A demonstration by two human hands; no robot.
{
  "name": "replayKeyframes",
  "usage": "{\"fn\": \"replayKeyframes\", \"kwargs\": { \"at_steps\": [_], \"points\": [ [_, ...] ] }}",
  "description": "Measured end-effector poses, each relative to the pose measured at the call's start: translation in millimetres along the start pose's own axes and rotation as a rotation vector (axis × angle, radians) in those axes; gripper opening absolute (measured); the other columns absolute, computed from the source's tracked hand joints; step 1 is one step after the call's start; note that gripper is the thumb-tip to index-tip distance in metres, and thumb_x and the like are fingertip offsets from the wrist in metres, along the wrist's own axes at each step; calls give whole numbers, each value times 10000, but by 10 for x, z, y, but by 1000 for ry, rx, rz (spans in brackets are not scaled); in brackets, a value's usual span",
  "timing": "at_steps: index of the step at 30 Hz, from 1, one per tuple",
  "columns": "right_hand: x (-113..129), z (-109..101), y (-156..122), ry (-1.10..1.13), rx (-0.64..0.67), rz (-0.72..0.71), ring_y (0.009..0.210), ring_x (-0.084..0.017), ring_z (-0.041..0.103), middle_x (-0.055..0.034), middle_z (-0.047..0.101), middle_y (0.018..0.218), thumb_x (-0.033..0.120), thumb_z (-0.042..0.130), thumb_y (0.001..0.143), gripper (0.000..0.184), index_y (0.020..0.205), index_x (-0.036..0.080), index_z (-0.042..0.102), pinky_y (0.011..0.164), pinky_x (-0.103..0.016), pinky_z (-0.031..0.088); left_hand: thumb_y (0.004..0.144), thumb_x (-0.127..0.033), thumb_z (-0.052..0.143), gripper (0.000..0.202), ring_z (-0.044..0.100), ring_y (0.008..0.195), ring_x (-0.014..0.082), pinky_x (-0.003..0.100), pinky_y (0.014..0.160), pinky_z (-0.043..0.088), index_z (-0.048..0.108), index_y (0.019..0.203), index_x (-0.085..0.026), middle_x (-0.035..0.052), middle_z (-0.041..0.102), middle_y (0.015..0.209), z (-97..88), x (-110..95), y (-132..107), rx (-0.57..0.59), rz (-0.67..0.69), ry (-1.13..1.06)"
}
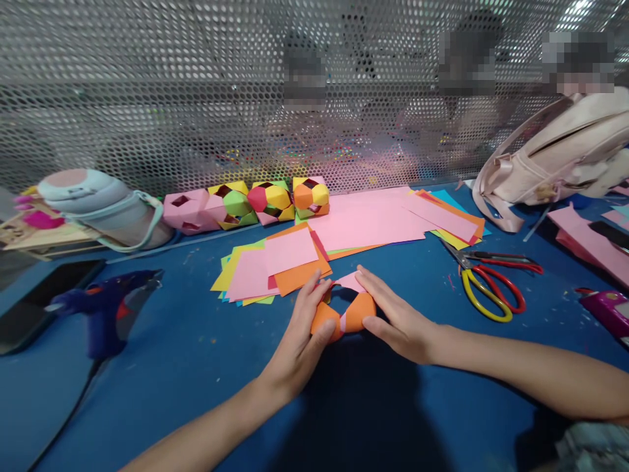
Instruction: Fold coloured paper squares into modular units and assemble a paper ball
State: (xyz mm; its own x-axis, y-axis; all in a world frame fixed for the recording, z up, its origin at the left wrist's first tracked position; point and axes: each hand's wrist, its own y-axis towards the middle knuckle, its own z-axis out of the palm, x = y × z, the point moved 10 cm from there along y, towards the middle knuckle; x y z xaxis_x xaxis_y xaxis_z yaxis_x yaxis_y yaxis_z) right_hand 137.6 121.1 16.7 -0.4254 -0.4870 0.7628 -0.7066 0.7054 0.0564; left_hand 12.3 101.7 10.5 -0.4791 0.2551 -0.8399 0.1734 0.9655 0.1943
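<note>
Between my hands is a folded paper piece in orange and pink, bent into a ring-like shape with a dark opening in its middle. My left hand grips its left side, thumb on the near orange face and fingers behind. On the right side, my right hand holds it with the thumb low and the fingers along the top edge. Just beyond lies a stack of coloured paper squares, pink and orange on top. Several finished folded paper balls stand in a row at the back.
A blue glue gun and a dark phone lie left. Scissors rest right, beside pliers. Large pink sheets, a bottle and a beige bag line a perforated metal screen. A purple tool sits far right.
</note>
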Motion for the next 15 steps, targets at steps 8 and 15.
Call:
{"fn": "replayKeyframes", "kwargs": {
  "at_steps": [8, 15],
  "points": [
    [-35, 121, -10, -66, 38, -14, 1390, -256, 108, -156, 121, 1506, 509, 338, 915, 691, 1446, 123, 123, 1126, -470, 167, 918, -338, 367, 417, 171, 1376, 248, 498, 1118, 152, 353, 1323, -241, 102, 235, 1472, 11, -13, 22, -14, -13, -4],
    [92, 62, -6, -148, -45, -106, 1335, -260, 273, -165, 310, 1431, 522, 345, 907, 645, 1415, 139, 238, 1102, -445, 251, 908, -365, 364, 391, 280, 1321, 245, 465, 1104, 204, 416, 1269, -226, 99, 353, 1396, -44, -41, 39, -41, -7, -25]
  ]
}}
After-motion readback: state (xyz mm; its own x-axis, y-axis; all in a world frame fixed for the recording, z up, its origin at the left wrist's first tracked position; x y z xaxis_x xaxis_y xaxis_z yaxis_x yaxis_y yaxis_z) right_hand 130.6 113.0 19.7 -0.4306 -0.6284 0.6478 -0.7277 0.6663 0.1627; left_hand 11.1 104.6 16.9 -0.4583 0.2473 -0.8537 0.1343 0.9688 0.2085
